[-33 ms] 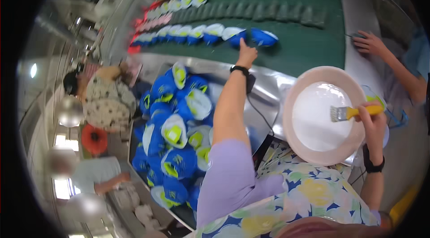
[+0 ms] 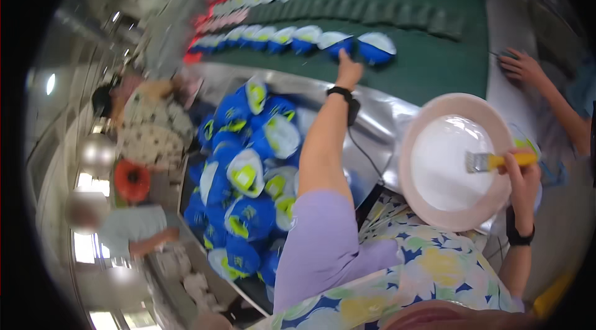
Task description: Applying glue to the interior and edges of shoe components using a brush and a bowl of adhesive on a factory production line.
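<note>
A row of blue-and-white shoe uppers stands on the green conveyor belt. My left hand reaches across the belt edge, its pointing finger stretched against the near side of one shoe upper. Just right of it, another shoe upper ends the row. My right hand grips the yellow handle of a flat paintbrush. The brush's bristles are over a pink basin that contains white liquid.
Left of my left arm lies a heap of blue shoe uppers with yellow-green linings. A dark row of shapes runs farther back on the belt. Another person's hand rests at the belt's right end. Other people are at the left.
The whole view has shifted slightly. The end shoe upper now shows its white top, where mostly its blue side showed. My right hand and the brush have moved a little right.
</note>
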Demonstrator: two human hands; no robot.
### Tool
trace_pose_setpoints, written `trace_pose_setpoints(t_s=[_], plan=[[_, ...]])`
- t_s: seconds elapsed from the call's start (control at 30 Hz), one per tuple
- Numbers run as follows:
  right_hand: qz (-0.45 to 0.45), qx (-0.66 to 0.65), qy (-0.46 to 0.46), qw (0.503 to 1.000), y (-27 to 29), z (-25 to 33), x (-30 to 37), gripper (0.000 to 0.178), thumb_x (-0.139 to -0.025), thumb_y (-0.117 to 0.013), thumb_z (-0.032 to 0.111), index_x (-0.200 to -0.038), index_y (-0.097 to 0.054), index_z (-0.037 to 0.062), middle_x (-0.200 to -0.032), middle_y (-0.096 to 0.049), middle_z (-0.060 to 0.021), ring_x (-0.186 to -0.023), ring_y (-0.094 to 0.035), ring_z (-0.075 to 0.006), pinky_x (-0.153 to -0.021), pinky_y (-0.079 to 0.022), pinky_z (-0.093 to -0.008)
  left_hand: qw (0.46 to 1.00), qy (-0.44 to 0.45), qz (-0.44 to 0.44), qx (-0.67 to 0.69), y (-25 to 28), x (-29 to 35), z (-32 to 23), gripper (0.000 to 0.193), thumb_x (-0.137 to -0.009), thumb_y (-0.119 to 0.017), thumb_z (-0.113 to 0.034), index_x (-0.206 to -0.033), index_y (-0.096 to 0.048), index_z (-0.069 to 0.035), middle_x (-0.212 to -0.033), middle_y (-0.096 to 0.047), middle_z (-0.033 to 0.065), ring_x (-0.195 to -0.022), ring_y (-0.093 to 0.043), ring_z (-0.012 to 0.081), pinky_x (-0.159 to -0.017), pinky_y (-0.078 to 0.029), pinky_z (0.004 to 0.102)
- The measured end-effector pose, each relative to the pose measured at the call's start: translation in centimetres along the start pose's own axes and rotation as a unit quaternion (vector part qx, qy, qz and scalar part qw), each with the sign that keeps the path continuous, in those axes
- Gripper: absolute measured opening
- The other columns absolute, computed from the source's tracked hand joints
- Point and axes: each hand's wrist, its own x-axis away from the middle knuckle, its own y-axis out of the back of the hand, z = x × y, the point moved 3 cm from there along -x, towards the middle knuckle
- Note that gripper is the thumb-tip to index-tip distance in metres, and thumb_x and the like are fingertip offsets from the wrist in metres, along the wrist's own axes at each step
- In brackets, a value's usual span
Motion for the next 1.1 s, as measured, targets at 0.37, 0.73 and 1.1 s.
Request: trace_pose_setpoints(t_s=[0.37, 0.73, 1.1], plan=[[0.139, -0.03, -0.013, 0.99, -1.1, -3.9, -0.6, 0.01, -0.094, -0.06, 0.014, -0.096, -0.056, 0.0044, -0.08, -0.06, -0.0035, -0.063, -0.055, -0.0076, -0.06, -0.044, -0.0197, 0.755, 0.234, -0.087, -0.606, 25.0, 17.9, 2.0, 0.095, -0.067, -0.079, -0.039, -0.143, -0.031, -0.007, -0.127, -0.049, 0.0283, -0.115, -0.05, 0.0482, -0.093, -0.039, 0.0623], [0.201, -0.012, 0.041, 0.979, -3.4, -2.8, 0.0, 0.011, -0.095, -0.057, 0.014, -0.094, -0.056, 0.0029, -0.08, -0.061, -0.0061, -0.061, -0.053, -0.0072, -0.057, -0.042, -0.0192, 0.707, -0.235, -0.113, -0.657, 12.9, 22.1, -5.7, 0.025, -0.072, -0.057, -0.011, -0.097, -0.057, -0.01, -0.087, -0.056, 0.0069, -0.091, -0.054, 0.0244, -0.07, -0.041, 0.0413], [0.217, -0.026, 0.043, 0.975, -3.8, -2.7, 1.5, 0.012, -0.095, -0.058, 0.016, -0.096, -0.056, 0.0039, -0.08, -0.063, -0.0066, -0.061, -0.055, -0.0074, -0.057, -0.045, -0.0189, 0.813, -0.191, 0.17, -0.523, 9.5, 28.1, -4.7, 0.049, -0.067, -0.066, -0.008, -0.114, -0.059, 0.002, -0.103, -0.057, 0.0178, -0.098, -0.051, 0.0302, -0.074, -0.045, 0.0424]])
